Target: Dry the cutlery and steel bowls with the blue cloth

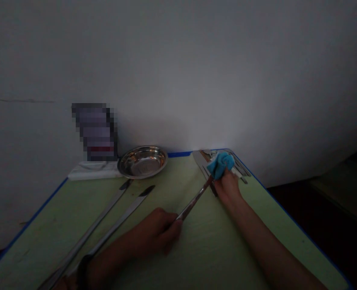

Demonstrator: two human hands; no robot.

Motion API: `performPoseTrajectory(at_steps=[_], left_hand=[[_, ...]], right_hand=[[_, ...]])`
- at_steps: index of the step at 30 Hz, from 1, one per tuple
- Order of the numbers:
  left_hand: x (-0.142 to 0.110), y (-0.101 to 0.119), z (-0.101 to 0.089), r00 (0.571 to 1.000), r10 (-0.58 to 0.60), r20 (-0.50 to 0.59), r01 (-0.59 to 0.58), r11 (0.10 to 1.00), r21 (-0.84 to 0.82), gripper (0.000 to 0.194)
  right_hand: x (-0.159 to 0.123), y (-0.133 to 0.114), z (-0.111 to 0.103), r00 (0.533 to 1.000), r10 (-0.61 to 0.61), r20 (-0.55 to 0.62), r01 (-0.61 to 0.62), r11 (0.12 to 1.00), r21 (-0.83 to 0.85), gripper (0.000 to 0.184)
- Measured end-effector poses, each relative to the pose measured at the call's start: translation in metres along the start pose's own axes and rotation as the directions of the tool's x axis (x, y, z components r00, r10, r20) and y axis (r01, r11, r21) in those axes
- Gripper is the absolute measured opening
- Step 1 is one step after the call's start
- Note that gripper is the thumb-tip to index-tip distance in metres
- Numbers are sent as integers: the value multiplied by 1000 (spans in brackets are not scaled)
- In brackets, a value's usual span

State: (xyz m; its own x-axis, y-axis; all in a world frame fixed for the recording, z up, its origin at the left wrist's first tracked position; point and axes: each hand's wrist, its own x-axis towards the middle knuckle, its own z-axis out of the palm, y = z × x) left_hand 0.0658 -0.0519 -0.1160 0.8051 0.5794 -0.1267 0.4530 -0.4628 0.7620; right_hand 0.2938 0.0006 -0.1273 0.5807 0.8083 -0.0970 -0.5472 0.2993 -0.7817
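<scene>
My left hand (163, 229) is closed around the near end of a long, slim metal utensil (195, 200), which slants up and away to the right. In my right hand (229, 186) is a bunched blue cloth (221, 164), gathered at the far end of the utensil. The cloth hides that end, so its kind cannot be told. Beyond and beside the right hand lie several flat metal utensils (199, 161) at the table's back right corner. Two more long metal utensils (118, 219) lie slanted to the left, partly behind my left forearm.
A shiny oval steel bowl (142, 162) stands at the back of the green table (166, 270). To its left, a blurred-out upright object (96, 133) rests by a folded white cloth (94, 170). The wall (178, 80) rises right behind the table's blue edge.
</scene>
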Motion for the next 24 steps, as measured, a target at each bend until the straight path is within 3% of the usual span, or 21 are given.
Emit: performPoseTrajectory(at_steps=[3, 5, 9, 14, 19, 24], left_hand=[[2, 0, 1, 999, -39, -10, 38, 998, -47, 49], [3, -1, 1, 998, -58, -26, 56, 996, -69, 48], [6, -3, 2, 994, -87, -65, 79, 990, -116, 46], [9, -3, 1, 984, -102, -145, 84, 988, -129, 46], [6, -1, 2, 988, -66, -138, 72, 997, 38, 44], [3, -1, 7, 995, 87, -45, -72, 959, 275, 45]], right_hand=[[-22, 12, 7, 1000, 14, 17, -15, 1000, 7, 23], [-42, 22, 12, 993, 47, 113, -44, 999, -28, 25], [-80, 34, 21, 952, 139, 274, -63, 961, -267, 29], [-104, 35, 25, 928, 186, 321, -53, 922, -383, 28], [-87, 30, 22, 914, 196, 355, -75, 942, -329, 27], [-40, 6, 13, 989, 29, 144, -16, 996, -85, 27]])
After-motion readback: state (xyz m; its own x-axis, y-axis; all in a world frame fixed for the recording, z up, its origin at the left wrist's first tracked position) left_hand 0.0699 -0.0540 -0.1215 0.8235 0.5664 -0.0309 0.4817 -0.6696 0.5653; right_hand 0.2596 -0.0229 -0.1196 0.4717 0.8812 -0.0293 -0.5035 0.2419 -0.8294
